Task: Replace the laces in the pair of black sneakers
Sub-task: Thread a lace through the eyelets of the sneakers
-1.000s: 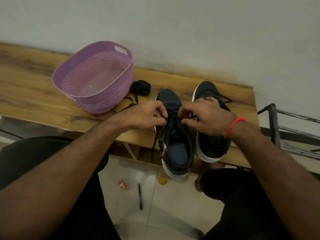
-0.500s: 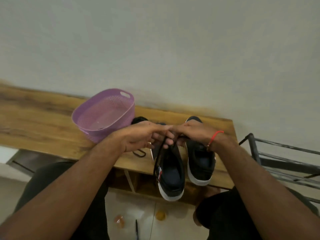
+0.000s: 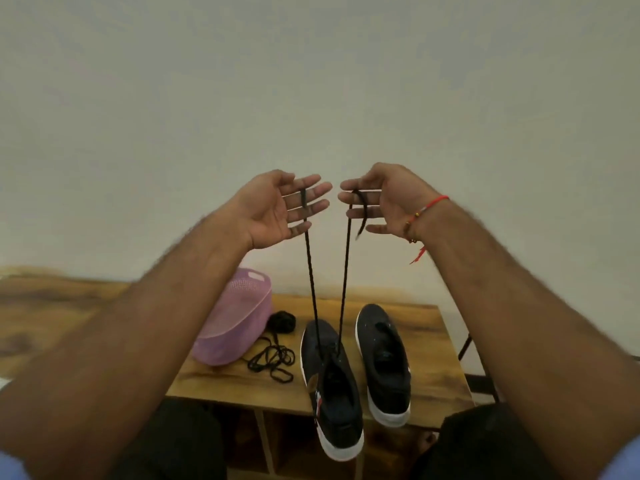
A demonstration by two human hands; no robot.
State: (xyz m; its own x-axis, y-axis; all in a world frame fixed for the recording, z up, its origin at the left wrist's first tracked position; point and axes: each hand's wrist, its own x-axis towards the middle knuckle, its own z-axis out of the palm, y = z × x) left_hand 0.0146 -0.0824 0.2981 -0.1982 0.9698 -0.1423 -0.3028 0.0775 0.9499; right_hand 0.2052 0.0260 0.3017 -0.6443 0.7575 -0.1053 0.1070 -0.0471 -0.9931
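Note:
Two black sneakers with white soles stand side by side on the wooden bench [image 3: 437, 362]. The left sneaker [image 3: 333, 386] has its heel past the bench's front edge; the right sneaker [image 3: 383, 362] sits beside it. A black lace [image 3: 310, 271] runs up from the left sneaker's front eyelets in two taut strands. My left hand [image 3: 273, 211] is raised, palm toward me, and pinches one strand at the fingers. My right hand [image 3: 382, 206] holds the other strand, whose short end dangles below the fingers.
A purple perforated basket [image 3: 235, 327] stands left of the shoes. A loose tangle of black lace [image 3: 273, 362] and a black rolled bundle [image 3: 282, 321] lie between basket and shoes. A dark metal rack [image 3: 465, 344] stands right of the bench. A plain wall is behind.
Both hands rose from the left sneaker's eyelets to well above the bench, drawing the two lace strands up taut. The view tilted upward toward the wall.

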